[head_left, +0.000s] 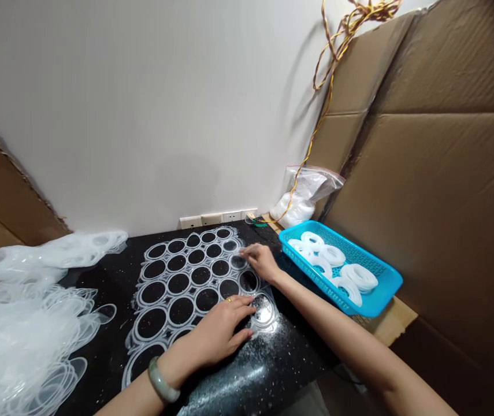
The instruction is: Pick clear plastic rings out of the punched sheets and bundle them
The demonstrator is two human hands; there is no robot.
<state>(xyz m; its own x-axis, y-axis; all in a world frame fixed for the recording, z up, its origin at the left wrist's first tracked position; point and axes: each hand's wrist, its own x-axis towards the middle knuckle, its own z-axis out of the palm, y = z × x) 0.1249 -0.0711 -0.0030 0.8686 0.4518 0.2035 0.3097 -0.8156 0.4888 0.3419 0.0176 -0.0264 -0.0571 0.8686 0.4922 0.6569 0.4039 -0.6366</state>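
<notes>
The left hand (216, 335), wearing a pale green bangle (163, 379) and a gold ring (228, 299), lies nearly flat across a clear punched plastic sheet (186, 289) on a black speckled bench (108, 277). Its grip is open, with the fingers extended and slightly spread, and the fingertips (249, 312) reach the edge of a clear round disc (263, 311) at the sheet's near right corner. The disc shines under the light, and nothing shows clasped in that hand. The right hand (262, 261) is further toward the wall, with its fingers curled and pointing down at the sheet beside a small round hole (238, 262). Whether that grip pinches a thin clear piece or only touches the plastic is too hard to see. The sheet, rows of round holes in pale rims, sits toward the bench's far edge and reaches nearly to the wall. A heap of similar punched sheets (17, 346) spills over the left edge of the bench. By the right edge stands a bright blue plastic basket (341, 267) holding white rings (332, 255). Beyond it are a plastic bag of white pieces (299, 199), a tangled yellow cord (337, 52) and cardboard panels (424, 173) propped against the wall.
</notes>
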